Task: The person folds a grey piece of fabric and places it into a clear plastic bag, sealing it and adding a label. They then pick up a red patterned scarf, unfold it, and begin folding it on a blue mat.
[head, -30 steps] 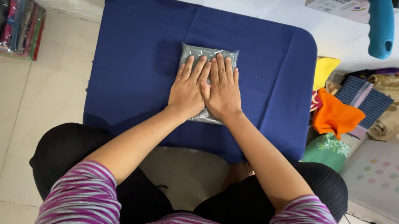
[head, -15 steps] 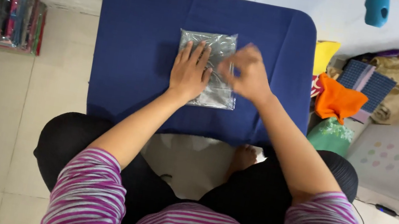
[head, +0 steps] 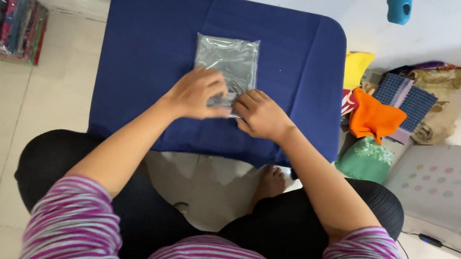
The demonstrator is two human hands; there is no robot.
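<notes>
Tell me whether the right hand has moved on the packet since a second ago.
Yes. The right hand has slid from the middle of the clear packet down to its near edge, toward the person, judged against the blue table.

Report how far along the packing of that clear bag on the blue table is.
Done: a grey folded cloth sits inside the clear plastic bag, flat on the blue table. In hand: the left hand and right hand press together on the bag's near edge. Left: that edge looks unfinished; whether it is sealed is hidden under the hands.
</notes>
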